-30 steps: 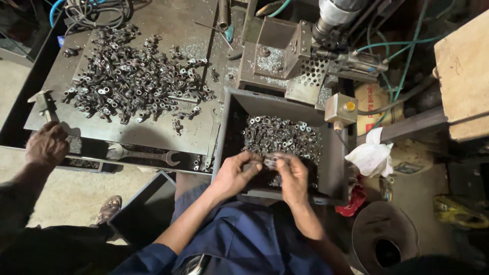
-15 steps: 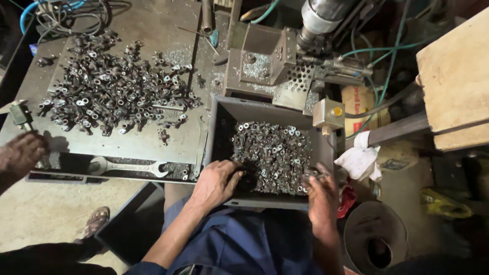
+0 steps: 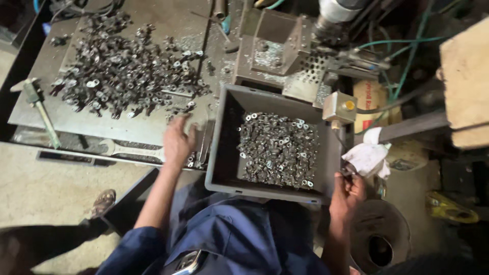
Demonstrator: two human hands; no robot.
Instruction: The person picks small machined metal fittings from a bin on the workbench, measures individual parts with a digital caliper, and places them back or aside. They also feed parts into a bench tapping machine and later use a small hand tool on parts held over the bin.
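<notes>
tray, dark grey plastic, rectangular [image 3: 224,147], on lap, part-filled with small metal rings [image 3: 277,150] | heavy, stiff, grip by rims | left hand [image 3: 178,140] left of tray, fingers spread, empty | right hand [image 3: 347,189] at tray's right corner, curled, contents unclear

Worn grey steel bench [image 3: 127,130], seen from above. A broad heap of small dark metal fittings with bright ring ends [image 3: 122,71] covers its far half. A long flat steel spanner [image 3: 133,150] lies along the near edge. A slim metal hammer-like tool [image 3: 41,109] rests at the left edge, its shaft pointing toward the near side. A grey rectangular plastic bin [image 3: 220,153] of similar fittings sits at the bench's right end, just beside the spanner. Pale concrete floor [image 3: 46,188] lies below the near edge.
</notes>
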